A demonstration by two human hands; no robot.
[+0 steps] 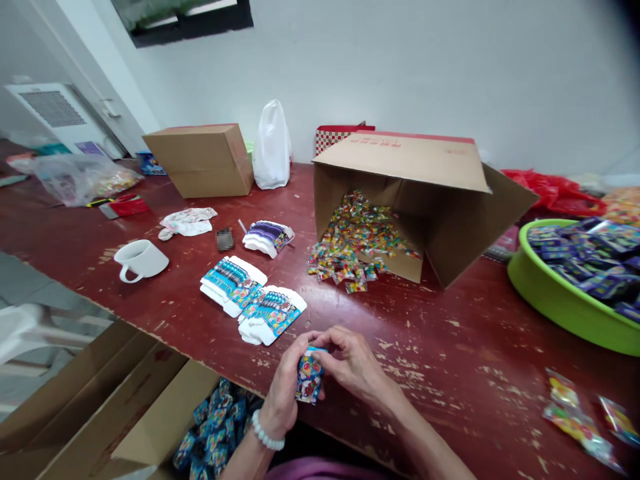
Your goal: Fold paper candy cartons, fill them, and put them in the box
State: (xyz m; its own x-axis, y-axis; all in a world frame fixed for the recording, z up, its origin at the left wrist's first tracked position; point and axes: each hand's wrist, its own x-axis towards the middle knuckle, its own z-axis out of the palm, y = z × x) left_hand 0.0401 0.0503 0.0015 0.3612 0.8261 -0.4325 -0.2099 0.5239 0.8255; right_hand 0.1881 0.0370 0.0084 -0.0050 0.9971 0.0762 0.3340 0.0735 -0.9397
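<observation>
A small blue candy box point(309, 379) with colourful print is upright near the table's front edge. My left hand point(287, 380), with a beaded bracelet at its wrist, wraps round its side. At the top end, the fingers of my right hand point(345, 357) pinch the box's edge; the fingertips partly hide the flap. Just beyond my hands lie two overlapping stacks of flat blue cartons, a nearer stack point(274, 310) and a farther stack point(233, 280). Small clear packets of coloured candies point(350, 240) spill from a cardboard box point(453, 227) lying on its side.
A green basin point(565, 313) of purple packets stands at right, with loose candy packets point(580, 427) before it. Purple flat cartons point(269, 237), a white mug point(143, 260) and a cloth point(187, 221) lie left. Below the edge, an open carton point(160, 413) holds many blue boxes point(220, 427).
</observation>
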